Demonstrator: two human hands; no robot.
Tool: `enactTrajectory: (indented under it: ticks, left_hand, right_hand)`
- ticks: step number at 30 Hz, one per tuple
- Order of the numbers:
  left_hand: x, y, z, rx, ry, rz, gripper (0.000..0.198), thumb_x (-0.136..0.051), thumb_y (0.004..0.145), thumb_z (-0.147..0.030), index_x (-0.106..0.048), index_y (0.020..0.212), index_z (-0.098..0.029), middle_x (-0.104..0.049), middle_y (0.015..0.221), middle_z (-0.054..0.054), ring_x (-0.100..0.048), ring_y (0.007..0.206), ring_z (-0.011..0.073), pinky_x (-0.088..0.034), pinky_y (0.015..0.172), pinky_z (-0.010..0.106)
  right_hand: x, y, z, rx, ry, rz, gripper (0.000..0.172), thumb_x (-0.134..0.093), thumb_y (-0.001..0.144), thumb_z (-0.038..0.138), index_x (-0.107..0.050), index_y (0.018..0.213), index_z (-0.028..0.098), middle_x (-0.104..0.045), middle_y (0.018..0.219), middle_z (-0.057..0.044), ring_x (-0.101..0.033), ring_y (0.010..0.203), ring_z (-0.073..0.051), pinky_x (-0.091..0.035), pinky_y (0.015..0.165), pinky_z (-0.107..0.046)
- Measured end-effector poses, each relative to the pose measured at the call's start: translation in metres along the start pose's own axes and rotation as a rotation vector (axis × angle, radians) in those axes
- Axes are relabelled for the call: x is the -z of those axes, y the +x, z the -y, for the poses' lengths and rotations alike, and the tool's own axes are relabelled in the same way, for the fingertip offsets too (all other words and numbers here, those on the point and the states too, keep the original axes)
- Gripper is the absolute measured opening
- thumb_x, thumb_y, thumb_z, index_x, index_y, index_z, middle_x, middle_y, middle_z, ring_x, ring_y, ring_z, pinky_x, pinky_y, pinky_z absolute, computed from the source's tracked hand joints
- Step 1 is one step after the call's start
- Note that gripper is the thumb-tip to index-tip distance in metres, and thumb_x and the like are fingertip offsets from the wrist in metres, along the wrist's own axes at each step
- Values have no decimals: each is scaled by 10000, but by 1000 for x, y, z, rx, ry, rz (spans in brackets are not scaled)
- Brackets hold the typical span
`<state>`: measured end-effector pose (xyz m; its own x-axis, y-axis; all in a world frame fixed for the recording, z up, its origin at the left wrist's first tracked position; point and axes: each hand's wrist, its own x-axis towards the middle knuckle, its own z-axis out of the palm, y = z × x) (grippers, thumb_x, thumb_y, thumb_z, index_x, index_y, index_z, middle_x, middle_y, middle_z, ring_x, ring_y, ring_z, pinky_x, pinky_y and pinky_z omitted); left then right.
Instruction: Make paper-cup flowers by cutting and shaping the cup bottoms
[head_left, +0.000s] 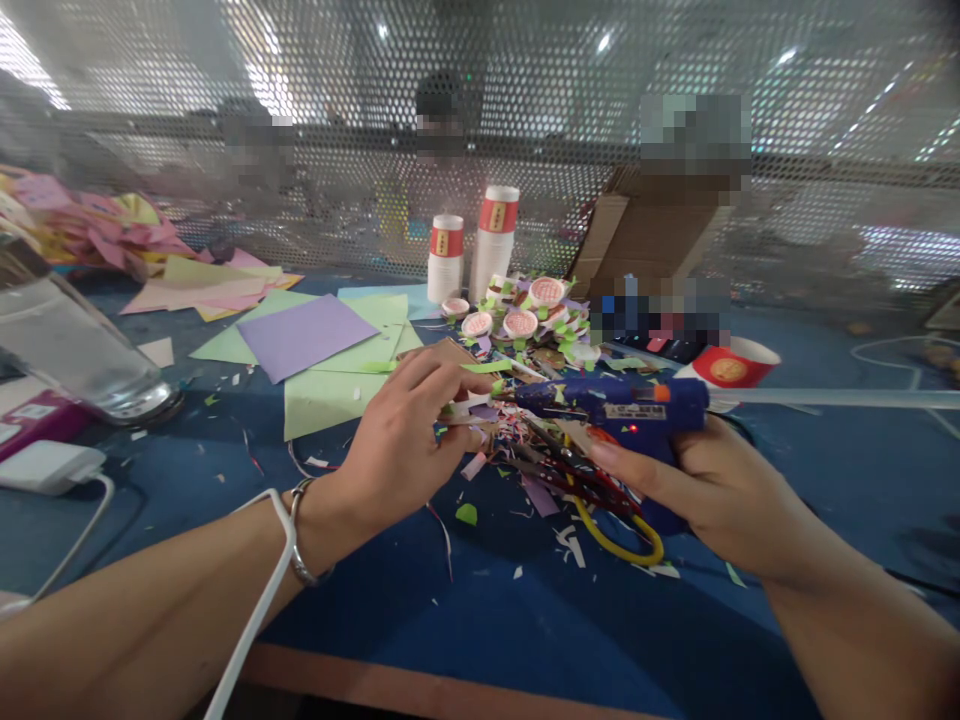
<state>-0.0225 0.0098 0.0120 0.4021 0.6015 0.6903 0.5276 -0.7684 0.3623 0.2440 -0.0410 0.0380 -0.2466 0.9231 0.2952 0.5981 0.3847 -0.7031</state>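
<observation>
My right hand (720, 490) is wrapped round the grip of a blue hot glue gun (607, 402), which lies level with its nozzle toward the left. A clear glue stick (825, 397) sticks out of its back end. In the pinch of my left hand (412, 415) is a small white and green paper piece (472, 402), close to the nozzle. Whether nozzle and paper touch I cannot tell. Below the gun lie scissors with yellow handles (622, 545) amid paper scraps (541, 492), partly hidden by the gun and my right hand.
Small round paper pieces with green tabs (521, 323) are heaped behind the gun. Stacked paper cups (493, 250), a purple sheet (307, 335), a tipped red and white cup (731, 368) and a cardboard box (645, 235) surround it. A glass of water (82, 340) stands left, near a white charger (52, 467).
</observation>
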Motion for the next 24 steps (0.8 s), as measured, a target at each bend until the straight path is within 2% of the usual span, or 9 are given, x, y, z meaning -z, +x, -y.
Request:
enactTrajectory:
  ticks: [6, 20, 24]
  left_hand:
    - [0, 0, -1, 3, -8, -6, 378, -579, 764, 30, -630, 1046, -216, -640, 998, 39, -603, 950, 197, -506, 814, 361]
    - [0, 1, -1, -8, -5, -16, 394, -560, 739, 49, -626, 1033, -206, -643, 999, 36, -600, 946, 187, -507, 817, 353]
    - [0, 1, -2, 2, 3, -14, 389, -561, 739, 42, -626, 1030, -209, -644, 990, 36, -598, 946, 191, -506, 811, 355]
  right_hand:
    - [-1, 2, 0, 8, -29, 1, 352, -627, 911, 537, -788, 1119, 304, -795, 1121, -14, -739, 1011, -282, -604, 905, -396]
    - [-1, 2, 5, 15, -45, -3, 291, -627, 915, 501, -795, 1017, 286, -808, 1043, -1, -749, 928, -261, -620, 857, -371]
    - [-1, 2, 7, 29, -61, -1, 306, -625, 921, 484, -793, 1068, 275, -800, 1101, -13, -740, 993, -281, -596, 940, -403]
